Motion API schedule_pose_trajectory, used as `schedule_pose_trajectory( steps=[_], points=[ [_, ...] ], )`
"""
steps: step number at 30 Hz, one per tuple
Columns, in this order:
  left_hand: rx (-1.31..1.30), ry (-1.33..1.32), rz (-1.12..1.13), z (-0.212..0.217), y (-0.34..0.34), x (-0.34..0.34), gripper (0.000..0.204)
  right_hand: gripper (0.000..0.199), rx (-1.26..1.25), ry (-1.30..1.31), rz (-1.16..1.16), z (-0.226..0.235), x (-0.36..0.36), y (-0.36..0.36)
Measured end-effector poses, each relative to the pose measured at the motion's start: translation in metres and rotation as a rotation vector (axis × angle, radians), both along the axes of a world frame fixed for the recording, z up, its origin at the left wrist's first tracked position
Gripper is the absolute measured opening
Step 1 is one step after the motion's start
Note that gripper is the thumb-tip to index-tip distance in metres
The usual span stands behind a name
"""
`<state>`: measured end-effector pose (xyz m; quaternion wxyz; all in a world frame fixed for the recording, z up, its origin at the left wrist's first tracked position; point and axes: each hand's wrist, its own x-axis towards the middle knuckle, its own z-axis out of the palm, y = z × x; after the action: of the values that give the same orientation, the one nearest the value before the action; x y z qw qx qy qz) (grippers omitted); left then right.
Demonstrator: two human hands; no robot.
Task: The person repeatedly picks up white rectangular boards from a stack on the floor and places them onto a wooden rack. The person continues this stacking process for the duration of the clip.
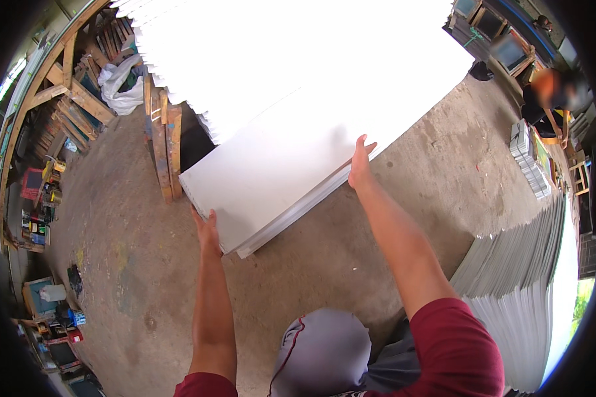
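A large stack of thin white sheets (265,175), cardboard or plastic board by the look, lies in front of me. Its near edge runs slantwise, with a lower layer jutting out a little. At the near left corner my left hand (208,233) touches the edges, thumb and fingers spread apart. My right hand (359,165) rests against the near right edge, palm to the sheets and fingers stretched out. Some fingertips are hard to make out. Farther off, the white surface is washed out by glare, and its left side shows many uneven sheet edges.
Wooden supports (164,145) stand left of the stack. Another tall pile of sheets (516,278) is close by on my right. A bundled stack (530,159) lies beyond it, near a person in orange (547,87). Wooden frames (76,99) and cans line the left wall.
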<state>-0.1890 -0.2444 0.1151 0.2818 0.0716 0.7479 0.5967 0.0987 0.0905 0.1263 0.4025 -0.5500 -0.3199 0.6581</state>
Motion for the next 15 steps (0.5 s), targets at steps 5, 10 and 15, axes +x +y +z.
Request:
schedule_pose_trajectory(
  steps=[5,10,15],
  points=[
    [0.137,-0.027,-0.032,-0.054,-0.017,-0.021,0.081,0.115,0.16,0.12,-0.069,-0.056,-0.009,-0.001],
    [0.142,-0.007,-0.064,-0.046,-0.027,-0.025,0.079,0.106,0.113,0.043,-0.034,-0.044,-0.014,-0.002],
    [-0.044,0.055,-0.051,-0.012,0.005,-0.001,0.079,0.109,0.265,-0.172,-0.101,-0.05,-0.024,0.005]
  ],
)
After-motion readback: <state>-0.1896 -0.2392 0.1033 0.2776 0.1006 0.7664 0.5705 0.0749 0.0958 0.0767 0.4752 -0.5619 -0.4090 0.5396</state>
